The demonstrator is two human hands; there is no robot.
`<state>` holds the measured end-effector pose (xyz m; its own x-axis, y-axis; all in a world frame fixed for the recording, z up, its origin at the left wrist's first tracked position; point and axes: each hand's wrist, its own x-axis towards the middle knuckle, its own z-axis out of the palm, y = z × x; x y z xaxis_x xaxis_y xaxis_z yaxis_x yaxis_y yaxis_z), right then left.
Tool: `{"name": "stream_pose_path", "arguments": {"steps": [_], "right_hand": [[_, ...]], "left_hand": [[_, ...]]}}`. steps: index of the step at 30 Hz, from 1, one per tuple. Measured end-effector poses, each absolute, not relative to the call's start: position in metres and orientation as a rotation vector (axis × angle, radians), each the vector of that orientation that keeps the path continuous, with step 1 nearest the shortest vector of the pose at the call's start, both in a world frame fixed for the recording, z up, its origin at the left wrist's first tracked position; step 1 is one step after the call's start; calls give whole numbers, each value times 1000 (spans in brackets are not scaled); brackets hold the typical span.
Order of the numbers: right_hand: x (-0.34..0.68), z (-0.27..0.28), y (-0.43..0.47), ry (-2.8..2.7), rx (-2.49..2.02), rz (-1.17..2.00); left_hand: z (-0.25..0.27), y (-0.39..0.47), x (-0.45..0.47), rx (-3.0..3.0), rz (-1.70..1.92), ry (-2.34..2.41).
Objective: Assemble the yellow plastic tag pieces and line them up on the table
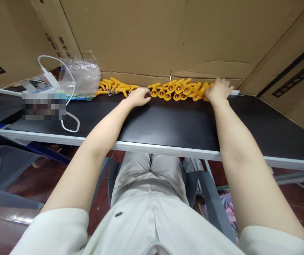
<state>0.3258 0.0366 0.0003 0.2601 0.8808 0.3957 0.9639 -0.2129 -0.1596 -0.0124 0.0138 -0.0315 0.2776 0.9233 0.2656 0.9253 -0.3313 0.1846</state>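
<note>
Two bare hands over a black tabletop (168, 124); positions read as a clock centred on the view. Left hand (139, 97) at 11 o'clock: fingers curled inward, thumb side toward 3 o'clock. Fingertips sit just beside the nearest piece of a cluster of yellow bell-ended pieces (179, 88); whether they touch it, or the hand grips anything, cannot be told. Right hand (219, 91) at 2 o'clock: fingers spread apart and pointing up toward the cardboard wall (152, 42), thumb side against the cluster's 3 o'clock end; no grip seen. Cluster lies at 1 o'clock between the hands, along the wall's foot, most bell mouths facing 6 o'clock. Second group, yellow forked pieces (118, 85) with small metal chains (111, 92), at 10 to 11 o'clock, just beyond the left hand. Clear plastic bag (80, 76) at 10 o'clock, next to that group. White cable (72, 131) loops on the tabletop at 9 o'clock. Seated person's trousers (138, 173) at 6 o'clock, below the pale table edge (168, 149).
</note>
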Motion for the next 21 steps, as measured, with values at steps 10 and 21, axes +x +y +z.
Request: {"name": "stream_pose_path", "arguments": {"steps": [10, 21], "right_hand": [[339, -1, 39, -1694, -2266, -230], [365, -16, 60, -1881, -2165, -53]], "left_hand": [[-51, 25, 1, -2771, -584, -1399], [-43, 30, 51, -2737, -319, -1471]]}}
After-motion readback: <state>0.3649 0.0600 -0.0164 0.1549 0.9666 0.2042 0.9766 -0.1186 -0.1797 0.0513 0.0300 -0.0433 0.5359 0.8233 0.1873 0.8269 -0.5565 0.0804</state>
